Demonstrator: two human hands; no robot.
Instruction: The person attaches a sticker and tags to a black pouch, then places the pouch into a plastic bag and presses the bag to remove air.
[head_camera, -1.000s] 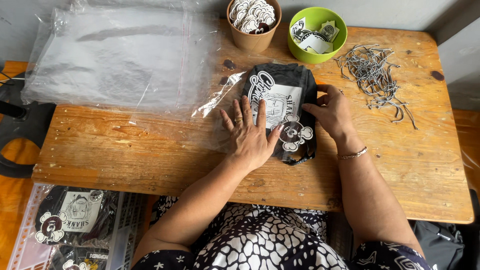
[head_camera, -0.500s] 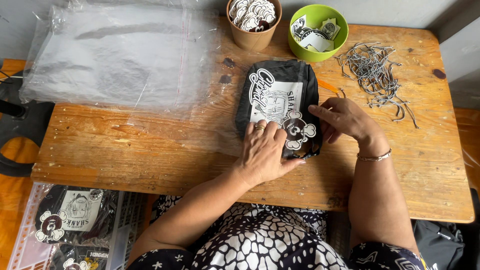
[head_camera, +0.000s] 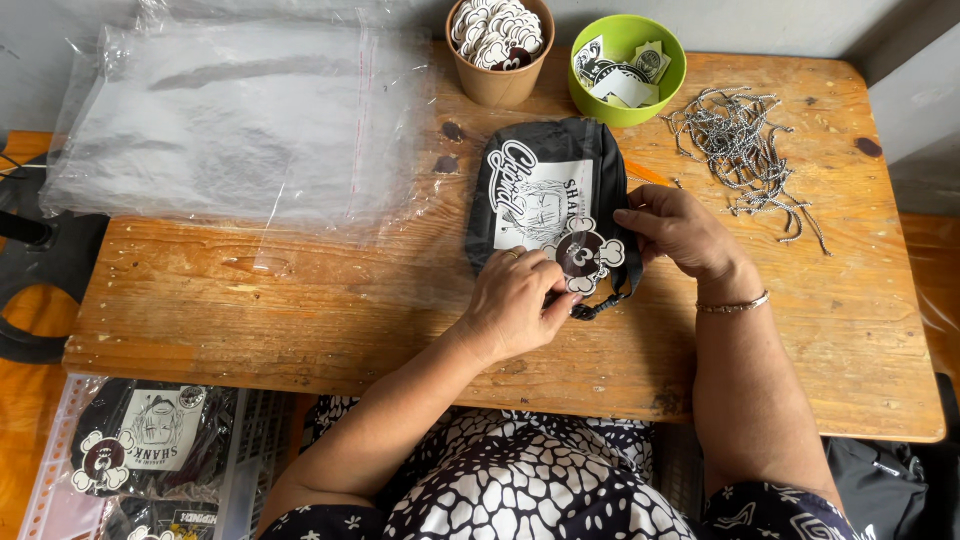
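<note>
**Step in hand: fitting the tag to the pouch**

The pouch (head_camera: 545, 195) lies between both hands. Left hand (head_camera: 515, 305), fingers together, pinches the round tag (head_camera: 585, 255). Right hand (head_camera: 680, 230) grips the pouch edge, fingers closed. The next move likely calls for steady pressure at the cord (head_camera: 595, 308).

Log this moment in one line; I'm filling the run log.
left hand: on tag | right hand: on black pouch edge | wooden table
</note>
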